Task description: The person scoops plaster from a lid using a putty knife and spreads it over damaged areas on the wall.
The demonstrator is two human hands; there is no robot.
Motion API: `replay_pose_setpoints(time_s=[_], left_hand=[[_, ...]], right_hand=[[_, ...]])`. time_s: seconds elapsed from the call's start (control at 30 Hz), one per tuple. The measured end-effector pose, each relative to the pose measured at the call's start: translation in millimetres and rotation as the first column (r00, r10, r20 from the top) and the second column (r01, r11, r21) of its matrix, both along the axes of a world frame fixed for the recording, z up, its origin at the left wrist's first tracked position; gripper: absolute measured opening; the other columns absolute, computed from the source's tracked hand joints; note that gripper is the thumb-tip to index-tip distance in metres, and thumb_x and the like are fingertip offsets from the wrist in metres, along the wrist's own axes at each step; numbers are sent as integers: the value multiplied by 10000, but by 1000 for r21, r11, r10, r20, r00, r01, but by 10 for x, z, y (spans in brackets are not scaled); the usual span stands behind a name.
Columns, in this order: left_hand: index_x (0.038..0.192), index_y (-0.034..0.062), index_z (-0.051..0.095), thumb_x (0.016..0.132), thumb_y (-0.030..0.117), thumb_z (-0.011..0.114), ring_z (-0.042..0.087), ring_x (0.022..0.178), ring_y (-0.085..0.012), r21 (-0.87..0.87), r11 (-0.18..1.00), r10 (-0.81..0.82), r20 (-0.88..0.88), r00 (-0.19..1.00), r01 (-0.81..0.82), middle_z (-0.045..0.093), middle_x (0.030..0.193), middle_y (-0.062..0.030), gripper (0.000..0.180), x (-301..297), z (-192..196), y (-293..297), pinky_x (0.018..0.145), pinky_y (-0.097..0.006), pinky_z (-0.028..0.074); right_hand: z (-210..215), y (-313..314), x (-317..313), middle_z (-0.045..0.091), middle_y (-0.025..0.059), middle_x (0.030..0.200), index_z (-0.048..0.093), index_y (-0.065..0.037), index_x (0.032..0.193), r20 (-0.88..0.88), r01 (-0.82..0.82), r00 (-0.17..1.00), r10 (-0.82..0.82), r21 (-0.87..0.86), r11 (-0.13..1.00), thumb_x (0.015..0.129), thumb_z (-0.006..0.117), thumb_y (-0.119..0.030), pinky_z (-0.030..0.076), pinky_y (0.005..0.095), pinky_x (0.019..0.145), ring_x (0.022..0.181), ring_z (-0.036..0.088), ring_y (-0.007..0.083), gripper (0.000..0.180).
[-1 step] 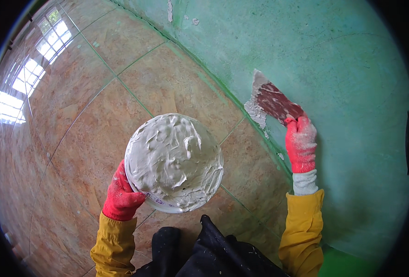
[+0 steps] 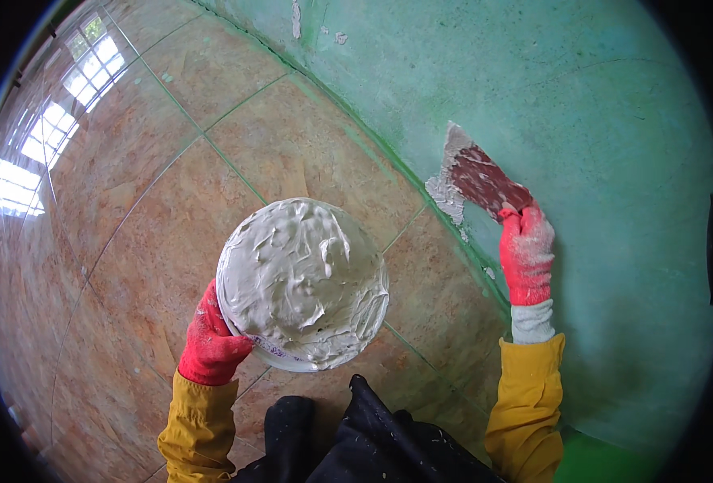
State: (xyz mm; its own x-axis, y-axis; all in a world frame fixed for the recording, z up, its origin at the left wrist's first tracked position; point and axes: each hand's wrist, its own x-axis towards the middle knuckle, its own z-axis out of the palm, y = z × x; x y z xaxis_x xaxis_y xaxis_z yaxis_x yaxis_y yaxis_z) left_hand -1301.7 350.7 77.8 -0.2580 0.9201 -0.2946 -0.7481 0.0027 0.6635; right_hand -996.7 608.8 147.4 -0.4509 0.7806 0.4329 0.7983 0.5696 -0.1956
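My left hand point(image 2: 214, 346), in a red glove, is closed on the rim of a round white container point(image 2: 280, 360), its thumb over the near left edge. Thick off-white putty point(image 2: 300, 278) with ridges and peaks covers the container's top. In my right hand point(image 2: 527, 249), also gloved in red and dusted white, is a dark red putty knife point(image 2: 485, 179) held by its near end. White putty streaks the flat blade and coats its far left edge. The blade lies at the green wall point(image 2: 598, 145), beside a rough putty patch point(image 2: 445, 197) low on the wall.
Brown stone-patterned tiles point(image 2: 163, 249) with green joint lines cover the floor. Bright windows point(image 2: 47, 133) reflect in them at the far left. Small pale patches point(image 2: 296, 18) mark the wall higher up. My dark-clothed legs and foot point(image 2: 288, 427) are at the bottom.
My right hand and the putty knife have shifted very slightly to the right. The left hand and the container are almost where they were.
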Motion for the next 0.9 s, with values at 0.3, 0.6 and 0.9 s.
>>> replay_pose_setpoints(time_s=[0.3,0.6,0.9], left_hand=[[1348,2,312,500,38,747,431,1215,-229,-20,1000,6,-36,999,-7,455,1311,-95,954,-36,-20,124,1020,-351,324],[1332,-1,331,493,42,733,434,1212,-233,-33,999,-8,-58,998,6,459,1306,-98,932,53,-17,152,1018,-353,328],[1329,-13,333,488,49,728,448,1201,-228,-40,999,-12,-69,998,9,475,1290,-102,932,274,-1,236,1018,-343,326]], right_hand=[[-171,-110,-17,599,185,874,553,-7,869,78,4,997,2,-72,997,789,594,-107,451,456,646,763,573,384,134],[-3,-274,473,587,166,818,521,-23,875,293,89,953,-74,-36,995,782,609,-152,440,470,620,721,565,380,182],[-227,150,341,608,132,794,514,-74,854,567,11,819,86,-166,986,819,561,-261,474,461,599,710,600,350,195]])
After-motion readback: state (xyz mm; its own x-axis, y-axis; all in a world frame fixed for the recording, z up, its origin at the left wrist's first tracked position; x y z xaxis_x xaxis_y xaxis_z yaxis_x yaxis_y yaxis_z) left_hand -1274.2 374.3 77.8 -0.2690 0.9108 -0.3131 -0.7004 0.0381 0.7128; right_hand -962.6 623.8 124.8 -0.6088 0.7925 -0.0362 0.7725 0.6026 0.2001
